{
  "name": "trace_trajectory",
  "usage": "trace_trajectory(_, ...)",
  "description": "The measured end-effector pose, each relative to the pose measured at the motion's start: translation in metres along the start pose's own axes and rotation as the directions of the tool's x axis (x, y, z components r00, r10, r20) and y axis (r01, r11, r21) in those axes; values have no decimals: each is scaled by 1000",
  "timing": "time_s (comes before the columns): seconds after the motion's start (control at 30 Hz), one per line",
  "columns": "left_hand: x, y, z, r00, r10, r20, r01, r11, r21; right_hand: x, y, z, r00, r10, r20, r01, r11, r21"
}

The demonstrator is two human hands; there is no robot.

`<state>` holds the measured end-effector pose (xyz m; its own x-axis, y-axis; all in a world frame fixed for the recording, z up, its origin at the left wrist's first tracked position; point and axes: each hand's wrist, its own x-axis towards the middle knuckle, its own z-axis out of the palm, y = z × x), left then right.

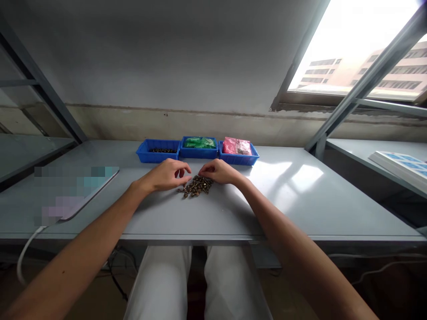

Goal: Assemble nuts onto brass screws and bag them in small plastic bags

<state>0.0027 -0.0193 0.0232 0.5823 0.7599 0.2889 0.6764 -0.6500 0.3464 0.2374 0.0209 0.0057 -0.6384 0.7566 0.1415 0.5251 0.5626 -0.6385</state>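
A heap of small brass-coloured screws (196,186) lies on the grey tabletop between my hands. My left hand (168,174) is at the heap's left edge, its fingers curled but apart, and I see nothing held in them. From the right, my right hand (222,171) reaches to the top of the heap with thumb and fingertips drawn together; whatever is between them is too small and hidden to make out. Behind the hands stand a blue bin (143,155) with dark small parts, one with a green packet (200,142), and one with a pink packet (236,146).
A blurred flat device (90,195) with a white cable (25,255) rests on the left of the table (207,222). Metal frame posts (325,129) rise at both sides. A white box (403,166) sits on the right-hand shelf. A wall closes the back.
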Motion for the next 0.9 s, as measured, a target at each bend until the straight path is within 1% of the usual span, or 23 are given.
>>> trace_trajectory(0.07, -1, -1, 2, 995, -30, 99, 34, 999, -37, -1, 0, -2, 1000, -7, 25, 7, 1000, -3)
trace_trajectory(0.13, -2, -4, 2, 989, -58, 139, 66, 996, -58, -1, 0, -4, 999, -11, 48, 11, 1000, -5)
trace_trajectory(0.23, -3, -7, 1, 987, -75, 145, 85, 994, -63, -2, -1, -4, 999, -11, 54, 11, 1000, -13)
trace_trajectory(0.43, -3, -8, 3, 989, -60, 135, 68, 996, -62, -1, -1, 1, 1000, -10, -8, 9, 998, -57)
trace_trajectory(0.5, -2, -8, 4, 990, -56, 130, 64, 996, -56, 0, 0, 2, 998, -21, -51, 17, 997, -73)
trace_trajectory(0.6, -1, -9, 5, 991, -49, 122, 54, 998, -39, 0, 0, 4, 985, -54, -165, 42, 996, -80)
trace_trajectory(0.67, 0, -11, 5, 993, -48, 110, 50, 998, -23, 1, -3, 5, 961, -93, -260, 83, 995, -51)
trace_trajectory(0.77, 0, -13, 5, 994, -50, 98, 51, 999, -6, 1, -8, 5, 914, -144, -381, 153, 988, -4)
trace_trajectory(0.83, 0, -13, 5, 993, -55, 102, 56, 998, -8, 1, -12, 5, 889, -165, -427, 185, 983, 4)
trace_trajectory(0.9, 0, -12, 4, 992, -66, 108, 68, 998, -18, 1, -15, 5, 874, -176, -452, 202, 979, 10)
